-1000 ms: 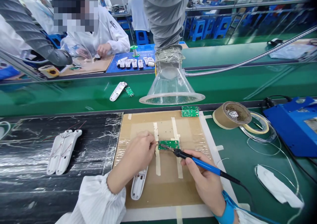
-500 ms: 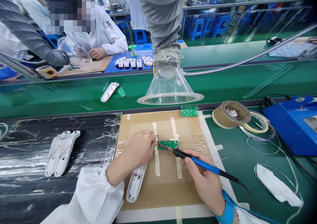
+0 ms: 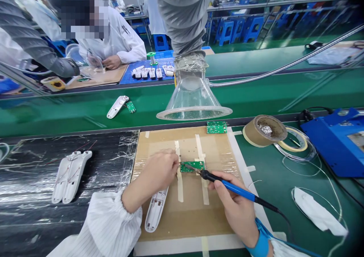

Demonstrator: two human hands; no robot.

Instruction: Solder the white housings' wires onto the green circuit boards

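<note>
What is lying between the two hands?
In the head view, a small green circuit board lies on the cardboard between the left hand and the right hand; the tip of the soldering iron rests on it.

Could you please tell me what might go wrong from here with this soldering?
The left hand pinches right beside the tip of the soldering iron on the circuit board; a slip could burn it. The white housing lies close by the left forearm, which might knock it.
</note>
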